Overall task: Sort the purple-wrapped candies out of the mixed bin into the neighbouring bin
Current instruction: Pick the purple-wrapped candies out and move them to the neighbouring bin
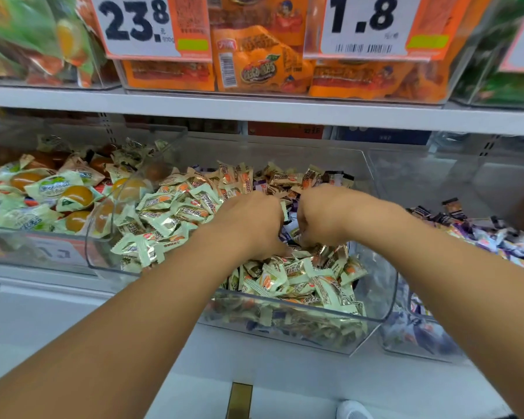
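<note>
Two hands deep in the mixed bin point(375, 316) at centre frame, a clear tub full of pale green candies point(288, 279) with a few brown-gold ones among them. Left hand point(250, 223) just left of centre, knuckles up, fingers curled down into the pile; cannot tell whether anything is gripped, fingertips hidden under the palm. Right hand point(324, 214) just beside it on the right, fingers likewise bent down into the pile, closed round some wrappers whose colour cannot be told. Purple candies point(289, 228) showing in the gap between the two hands, touching both, and more along the back of the bin at upper centre. Neighbouring bin point(418, 340) at right of frame, holding a heap of purple-wrapped sweets point(490, 240), partly behind the right forearm. Jelly cups point(73, 196) with orange centres in another clear tub at left. Shelf point(254, 108) across the upper frame, orange packets point(254, 65) on it, price tags point(139, 25) reading 23.8 and 1.8 hung in front. White shoe point(353, 410) at the bottom edge.
</note>
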The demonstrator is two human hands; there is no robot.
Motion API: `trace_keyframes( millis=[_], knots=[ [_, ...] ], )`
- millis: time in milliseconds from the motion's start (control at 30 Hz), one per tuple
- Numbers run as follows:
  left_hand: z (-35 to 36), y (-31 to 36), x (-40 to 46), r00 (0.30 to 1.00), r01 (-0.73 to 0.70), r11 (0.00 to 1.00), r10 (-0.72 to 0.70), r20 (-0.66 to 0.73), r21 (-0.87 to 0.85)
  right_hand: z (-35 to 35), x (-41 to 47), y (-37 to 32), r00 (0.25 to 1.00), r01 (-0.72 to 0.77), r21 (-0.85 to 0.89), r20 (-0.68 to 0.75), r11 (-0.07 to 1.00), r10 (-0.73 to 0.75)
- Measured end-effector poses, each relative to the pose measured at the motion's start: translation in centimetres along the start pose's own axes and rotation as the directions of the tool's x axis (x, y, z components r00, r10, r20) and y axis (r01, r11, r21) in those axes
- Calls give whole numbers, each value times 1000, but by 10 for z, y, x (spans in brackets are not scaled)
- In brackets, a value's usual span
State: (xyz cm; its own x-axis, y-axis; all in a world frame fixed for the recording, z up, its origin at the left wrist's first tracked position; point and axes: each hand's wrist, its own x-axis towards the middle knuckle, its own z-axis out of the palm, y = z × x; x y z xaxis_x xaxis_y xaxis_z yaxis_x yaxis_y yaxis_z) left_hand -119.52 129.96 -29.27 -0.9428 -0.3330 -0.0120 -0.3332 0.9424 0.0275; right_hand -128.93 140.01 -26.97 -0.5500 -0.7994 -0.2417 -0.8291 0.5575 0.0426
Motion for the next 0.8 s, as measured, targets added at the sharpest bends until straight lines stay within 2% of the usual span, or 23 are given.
trace_keyframes(
  millis=[100, 167, 233, 300, 367, 467, 567, 667, 733, 800],
  knots=[
    [1, 4, 6, 998, 67, 997, -67, 22, -41, -22, -7, 15, 997, -23, 218, -62, 976, 38],
    [0, 5, 8, 994, 102, 994, -101, 48, -40, -32, -11, 23, 991, -59, 427, -87, 902, 106],
    [0, 8, 10, 988, 129, 991, -127, 87, -22, -33, -11, 23, 987, -105, 641, -25, 761, 157],
    [1, 10, 13, 982, 147, 989, -145, 120, -10, -29, -9, 21, 984, -153, 699, 46, 698, 170],
    [2, 10, 14, 979, 143, 990, -139, 148, -13, -26, -6, 20, 984, -172, 657, 79, 734, 160],
    [1, 5, 13, 977, 144, 986, -128, 173, -84, -24, -2, 22, 988, -137, 527, 14, 839, 152],
    [-2, -5, 11, 987, 130, 946, -96, 126, -298, -22, -1, 22, 993, -111, 418, 22, 901, 112],
    [-6, -11, 12, 995, 89, 842, -100, 8, -531, -25, -4, 20, 997, -79, 244, 22, 966, 76],
    [-5, -10, 14, 998, 45, 834, -67, -19, -550, -27, -5, 21, 998, -40, 57, -43, 998, 42],
    [1, -4, 15, 1000, -5, 898, 9, 8, -440, -24, -4, 20, 1000, -16, -52, -18, 999, 15]
  ],
)
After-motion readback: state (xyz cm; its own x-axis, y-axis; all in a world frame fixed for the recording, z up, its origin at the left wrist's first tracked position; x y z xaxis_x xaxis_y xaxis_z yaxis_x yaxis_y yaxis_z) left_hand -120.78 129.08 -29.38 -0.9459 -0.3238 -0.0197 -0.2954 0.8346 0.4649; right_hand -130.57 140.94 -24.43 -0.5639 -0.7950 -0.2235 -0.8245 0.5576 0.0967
